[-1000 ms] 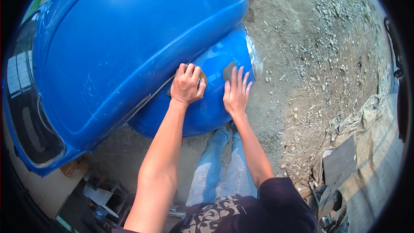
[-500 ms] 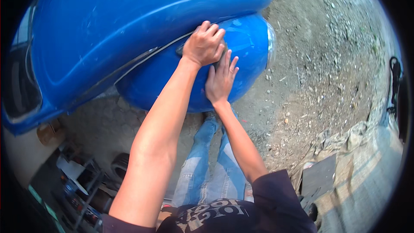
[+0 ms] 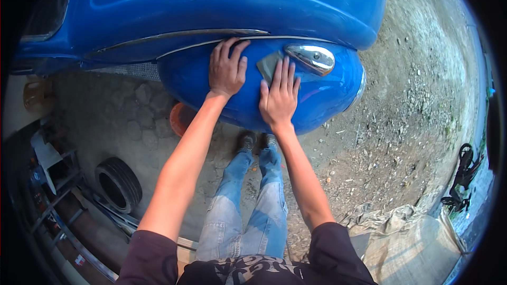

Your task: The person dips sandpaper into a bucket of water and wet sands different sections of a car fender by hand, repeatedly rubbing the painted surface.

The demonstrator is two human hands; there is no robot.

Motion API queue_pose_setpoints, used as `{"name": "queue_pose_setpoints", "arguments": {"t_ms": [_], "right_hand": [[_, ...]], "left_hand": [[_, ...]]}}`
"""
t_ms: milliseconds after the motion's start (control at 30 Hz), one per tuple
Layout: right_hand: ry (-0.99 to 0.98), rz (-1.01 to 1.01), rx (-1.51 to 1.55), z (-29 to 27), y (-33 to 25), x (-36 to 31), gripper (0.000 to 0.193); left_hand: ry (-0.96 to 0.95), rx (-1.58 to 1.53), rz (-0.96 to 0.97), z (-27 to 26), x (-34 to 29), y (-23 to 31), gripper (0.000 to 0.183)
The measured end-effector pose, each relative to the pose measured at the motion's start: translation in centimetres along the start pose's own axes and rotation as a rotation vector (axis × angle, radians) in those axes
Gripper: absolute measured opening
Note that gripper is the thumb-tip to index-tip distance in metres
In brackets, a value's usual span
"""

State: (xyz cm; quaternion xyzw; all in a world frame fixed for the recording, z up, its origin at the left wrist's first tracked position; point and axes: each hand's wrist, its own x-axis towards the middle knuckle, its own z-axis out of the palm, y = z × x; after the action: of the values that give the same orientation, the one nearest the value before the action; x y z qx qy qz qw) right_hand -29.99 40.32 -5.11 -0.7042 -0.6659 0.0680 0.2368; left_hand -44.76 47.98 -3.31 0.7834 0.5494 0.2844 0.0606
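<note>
I have the left hand (image 3: 227, 71) palm down on the fender (image 3: 190, 82), its fingers apart and a little bent, their tips up at the far edge by the pale trim (image 3: 182, 46). I see nothing gripped in it, though I cannot tell what, if anything, lies under the palm.

To its right, I have the right hand (image 3: 280, 97) laid flat, fingers nearly straight and close together, over the sheet (image 3: 268, 66). It is pressed down rather than clamped; the thumb lies along the hand's left side. The sheet, grey-green, rests on top of the fender between the left hand and the chrome lamp (image 3: 311, 59), its far left part sticking out past my right fingers. The lamp is just beside those fingertips, on the far right.

Beyond the trim I get the blue hood (image 3: 227, 10), and at the fender's right end a shiny rim (image 3: 362, 84). Near me are the jeans (image 3: 248, 200). On the left a tyre (image 3: 118, 184) is on the ground, and a red round thing (image 3: 180, 119) is partly hidden by the left forearm. Near right, I see a crumpled cloth (image 3: 412, 237) beside the gravel (image 3: 401, 111).
</note>
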Motion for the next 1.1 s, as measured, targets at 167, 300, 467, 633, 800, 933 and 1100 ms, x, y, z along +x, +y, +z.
{"name": "queue_pose_setpoints", "arguments": {"t_ms": [167, 300, 467, 633, 800, 933, 1100], "right_hand": [[0.022, -0.001, -0.033, -0.3, -1.4, 1.2, 0.069], [-0.043, 0.063, -0.063, -0.8, -1.7, -3.1, 0.064], [0.019, -0.032, -0.172, -0.7, -0.8, 5.0, 0.065], [-0.198, -0.095, -0.028, -1.9, -1.4, -0.7, 0.065], [-0.060, 0.012, -0.090, -0.4, -3.2, 4.1, 0.061], [-0.279, -0.180, -0.036, -2.2, -0.2, 0.3, 0.060], [-0.143, 0.101, -0.006, -1.8, 3.6, -3.3, 0.060]], "left_hand": [[0.017, -0.084, -0.113, 1.0, -0.2, 0.9, 0.035], [0.022, -0.042, -0.215, 1.0, -0.5, 0.6, 0.035], [0.009, -0.091, -0.210, 1.4, 0.1, 1.7, 0.033], [-0.039, -0.053, -0.226, 1.3, -0.7, 0.9, 0.035], [-0.047, -0.081, -0.233, 1.1, 0.0, 1.4, 0.033], [-0.002, -0.103, -0.224, 1.8, -1.3, 0.6, 0.027], [-0.026, -0.090, -0.203, 1.0, -0.2, 0.8, 0.028]]}}
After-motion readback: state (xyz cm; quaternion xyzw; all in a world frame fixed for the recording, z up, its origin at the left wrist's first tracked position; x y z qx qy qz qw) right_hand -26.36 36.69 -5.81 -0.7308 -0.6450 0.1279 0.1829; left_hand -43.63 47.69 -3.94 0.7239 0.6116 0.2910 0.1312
